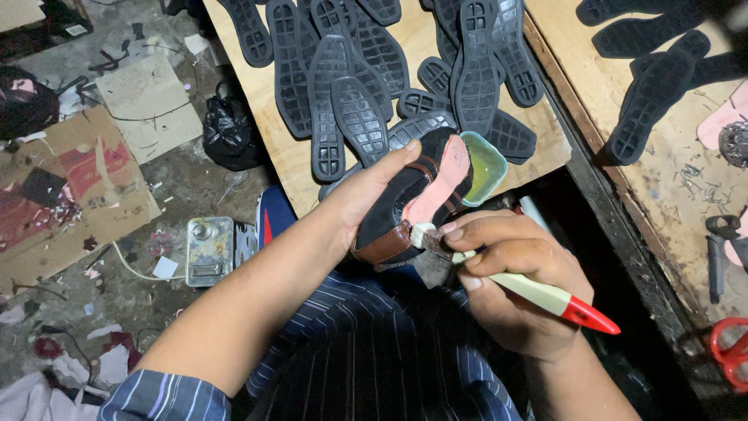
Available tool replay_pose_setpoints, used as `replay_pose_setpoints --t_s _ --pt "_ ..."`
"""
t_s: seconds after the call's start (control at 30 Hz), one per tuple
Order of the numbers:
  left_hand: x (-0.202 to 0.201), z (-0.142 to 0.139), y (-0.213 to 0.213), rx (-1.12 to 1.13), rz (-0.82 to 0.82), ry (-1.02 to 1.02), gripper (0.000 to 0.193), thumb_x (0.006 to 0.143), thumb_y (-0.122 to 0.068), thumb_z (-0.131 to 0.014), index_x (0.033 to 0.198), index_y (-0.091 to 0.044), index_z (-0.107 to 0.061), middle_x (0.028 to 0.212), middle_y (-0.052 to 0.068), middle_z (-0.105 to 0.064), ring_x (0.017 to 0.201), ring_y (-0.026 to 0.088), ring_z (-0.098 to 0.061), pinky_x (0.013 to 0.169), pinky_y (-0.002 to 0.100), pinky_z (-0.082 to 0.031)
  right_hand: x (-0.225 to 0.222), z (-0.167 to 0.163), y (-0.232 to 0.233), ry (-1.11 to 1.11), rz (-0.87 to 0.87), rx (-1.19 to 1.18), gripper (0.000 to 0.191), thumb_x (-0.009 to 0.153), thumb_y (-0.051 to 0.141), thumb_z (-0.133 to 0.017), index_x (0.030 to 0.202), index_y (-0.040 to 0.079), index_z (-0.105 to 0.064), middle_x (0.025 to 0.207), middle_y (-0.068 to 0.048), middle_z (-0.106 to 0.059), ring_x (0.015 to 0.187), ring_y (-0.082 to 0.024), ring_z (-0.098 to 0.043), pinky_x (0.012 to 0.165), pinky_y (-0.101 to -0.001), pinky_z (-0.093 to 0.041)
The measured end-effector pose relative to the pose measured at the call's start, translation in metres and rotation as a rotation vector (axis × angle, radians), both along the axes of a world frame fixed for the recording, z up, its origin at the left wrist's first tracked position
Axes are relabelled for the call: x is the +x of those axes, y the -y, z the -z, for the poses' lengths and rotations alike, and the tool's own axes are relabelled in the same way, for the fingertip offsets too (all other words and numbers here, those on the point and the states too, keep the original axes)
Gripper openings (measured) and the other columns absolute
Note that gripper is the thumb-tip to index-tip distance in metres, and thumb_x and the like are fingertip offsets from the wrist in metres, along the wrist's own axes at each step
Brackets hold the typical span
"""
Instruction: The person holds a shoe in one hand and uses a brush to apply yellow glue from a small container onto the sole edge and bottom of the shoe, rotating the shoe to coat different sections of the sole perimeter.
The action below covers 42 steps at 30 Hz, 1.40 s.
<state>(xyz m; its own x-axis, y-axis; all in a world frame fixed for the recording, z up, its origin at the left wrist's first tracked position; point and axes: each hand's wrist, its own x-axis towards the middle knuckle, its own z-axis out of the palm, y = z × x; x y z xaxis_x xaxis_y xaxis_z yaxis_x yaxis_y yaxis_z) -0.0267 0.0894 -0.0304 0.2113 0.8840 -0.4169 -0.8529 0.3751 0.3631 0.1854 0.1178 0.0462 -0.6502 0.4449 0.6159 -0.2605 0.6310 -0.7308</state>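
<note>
My left hand [360,196] grips a black shoe upper [409,204] with brown trim, turned bottom up so its pink insole faces me. My right hand [510,269] holds a brush [545,295] with a cream handle and red tip. The brush's bristles touch the heel end of the pink insole. Just beyond the shoe's toe sits a small green bowl [485,165] with a yellowish liquid, on the edge of a wooden board [284,160].
Several black rubber soles [354,78] lie spread over the board, more soles [650,86] on a workbench at right. Small nails [689,181], a dark tool [717,261] and red-handled scissors [732,351] lie on that bench. On the floor: a metal tin [209,249], cardboard, a black bag [228,132].
</note>
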Motion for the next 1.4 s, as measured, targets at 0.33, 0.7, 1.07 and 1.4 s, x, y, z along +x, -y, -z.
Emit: replay_pose_setpoints --t_s 0.33,0.7,1.07,1.4 --pt "-0.001 0.007 -0.001 0.025 -0.03 -0.07 0.051 0.102 -0.047 -0.058 0.12 0.0 -0.067 0.1 0.015 -0.074 0.08 0.02 -0.074 0.068 0.034 -0.063 0.006 0.0 -0.003 0.053 -0.011 0.014 0.015 0.092 -0.002 -0.068 0.101 0.004 -0.058 0.114 -0.015 -0.067 0.107 -0.028 -0.072 0.095 -0.0382 -0.06" --pt "-0.001 -0.009 0.001 -0.016 -0.134 -0.479 0.047 0.095 -0.043 -0.066 0.113 0.0 -0.069 0.096 0.01 -0.074 0.078 0.015 -0.071 0.069 0.029 -0.059 0.02 0.011 0.004 0.066 0.002 -0.226 0.024 0.089 -0.008 -0.07 0.106 0.004 -0.058 0.107 -0.013 -0.066 0.095 -0.019 -0.068 0.088 -0.0317 -0.057" --pt "0.002 -0.011 0.003 0.023 -0.152 -0.553 0.045 0.095 -0.04 -0.065 0.117 -0.001 -0.07 0.098 0.006 -0.075 0.082 0.012 -0.071 0.073 0.027 -0.06 0.013 0.011 0.003 0.068 0.022 -0.129 0.024 0.089 -0.008 -0.071 0.105 0.004 -0.057 0.11 -0.012 -0.067 0.094 -0.02 -0.068 0.088 -0.0324 -0.057" --pt "0.001 -0.008 0.002 -0.039 -0.192 -0.475 0.042 0.095 -0.04 -0.066 0.111 -0.001 -0.07 0.095 0.007 -0.074 0.077 0.013 -0.07 0.069 0.028 -0.058 0.011 0.014 0.004 0.006 0.066 -0.068 0.025 0.091 -0.005 -0.072 0.11 0.004 -0.059 0.117 -0.016 -0.067 0.103 -0.024 -0.071 0.095 -0.0353 -0.059"
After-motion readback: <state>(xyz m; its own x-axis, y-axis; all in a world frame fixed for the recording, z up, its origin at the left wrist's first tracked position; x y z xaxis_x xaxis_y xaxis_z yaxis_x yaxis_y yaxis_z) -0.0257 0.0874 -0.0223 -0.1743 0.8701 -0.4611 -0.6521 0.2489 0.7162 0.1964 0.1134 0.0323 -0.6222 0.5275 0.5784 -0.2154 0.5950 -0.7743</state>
